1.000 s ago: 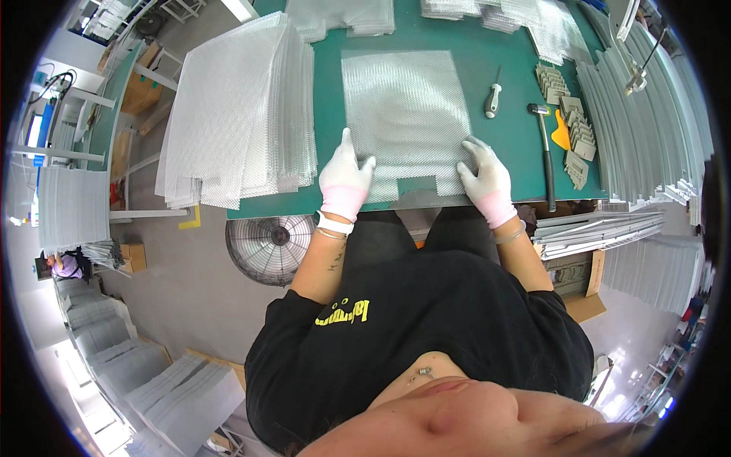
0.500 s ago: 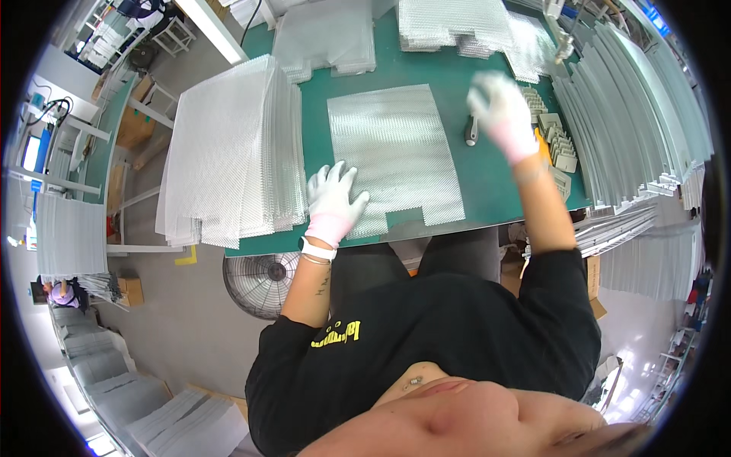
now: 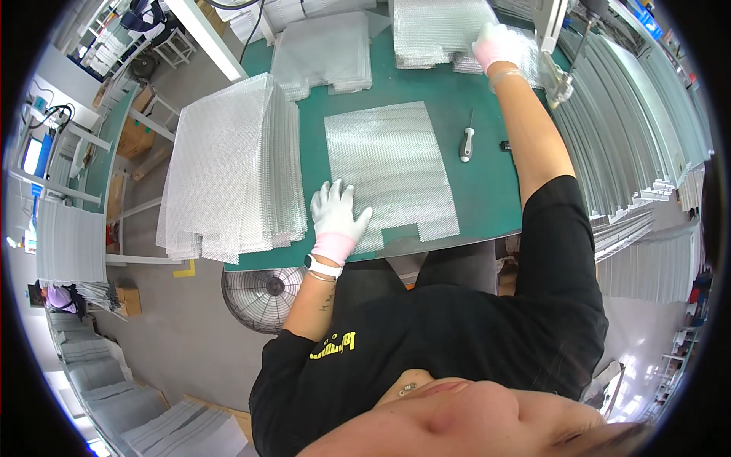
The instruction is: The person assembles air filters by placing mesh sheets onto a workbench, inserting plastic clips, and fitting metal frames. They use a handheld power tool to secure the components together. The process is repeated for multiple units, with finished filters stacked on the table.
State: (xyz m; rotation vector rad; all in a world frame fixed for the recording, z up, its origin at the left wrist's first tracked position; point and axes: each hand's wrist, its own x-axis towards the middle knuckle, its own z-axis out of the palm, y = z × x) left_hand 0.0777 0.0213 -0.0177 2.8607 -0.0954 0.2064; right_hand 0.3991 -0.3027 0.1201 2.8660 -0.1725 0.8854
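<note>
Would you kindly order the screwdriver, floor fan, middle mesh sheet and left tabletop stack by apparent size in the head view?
Largest first:
Left tabletop stack
Middle mesh sheet
Floor fan, partly hidden
Screwdriver

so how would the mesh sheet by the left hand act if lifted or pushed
The mesh sheet looks thin and full of small openings, so it is probably light for its size. It lies flat without obvious creases, suggesting some stiffness, though its wide span may flex. Resting flat on the green tabletop, it would likely slide rather than tip.
</note>
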